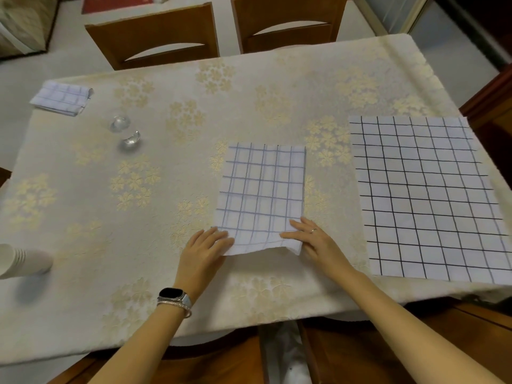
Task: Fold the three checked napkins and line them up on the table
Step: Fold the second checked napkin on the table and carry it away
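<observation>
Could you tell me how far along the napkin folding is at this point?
One folded napkin lies at the table's far left. The left hand and right hand are lifting the middle napkin's near edge. The black-checked napkin is still flat, and nothing is lined up.

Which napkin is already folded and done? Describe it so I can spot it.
Start at the table's far left corner, beyond the two small glass pieces. The finished napkin lies there alone, a small thick square, much smaller than the other two checked cloths.
</observation>
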Motion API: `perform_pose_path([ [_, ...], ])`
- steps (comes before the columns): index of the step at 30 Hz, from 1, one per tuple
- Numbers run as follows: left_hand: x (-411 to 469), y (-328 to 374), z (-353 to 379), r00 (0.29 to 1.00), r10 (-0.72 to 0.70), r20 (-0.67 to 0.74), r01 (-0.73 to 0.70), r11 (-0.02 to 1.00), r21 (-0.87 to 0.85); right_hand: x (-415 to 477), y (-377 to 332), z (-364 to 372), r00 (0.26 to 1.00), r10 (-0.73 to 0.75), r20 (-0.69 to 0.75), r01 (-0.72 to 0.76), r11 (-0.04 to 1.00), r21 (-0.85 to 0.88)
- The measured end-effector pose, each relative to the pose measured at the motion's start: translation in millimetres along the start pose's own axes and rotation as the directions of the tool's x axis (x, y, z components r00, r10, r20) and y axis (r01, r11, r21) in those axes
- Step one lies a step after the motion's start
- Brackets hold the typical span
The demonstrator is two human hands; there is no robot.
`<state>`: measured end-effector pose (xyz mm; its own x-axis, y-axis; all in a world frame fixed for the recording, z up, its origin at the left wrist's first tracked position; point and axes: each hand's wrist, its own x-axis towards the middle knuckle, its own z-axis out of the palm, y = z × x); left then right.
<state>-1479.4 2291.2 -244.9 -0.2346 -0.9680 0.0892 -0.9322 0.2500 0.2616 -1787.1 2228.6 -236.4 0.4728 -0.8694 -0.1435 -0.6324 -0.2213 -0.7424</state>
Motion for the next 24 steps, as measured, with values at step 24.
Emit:
perform_pose_path([
  [24,47.9,13.1,-11.3,0.989,-0.103,0.109,0.144,0.859,-0.492,-4.7,33.6,-51.1,0.989,0.144,-0.033,-0.142,0.989,0.047],
])
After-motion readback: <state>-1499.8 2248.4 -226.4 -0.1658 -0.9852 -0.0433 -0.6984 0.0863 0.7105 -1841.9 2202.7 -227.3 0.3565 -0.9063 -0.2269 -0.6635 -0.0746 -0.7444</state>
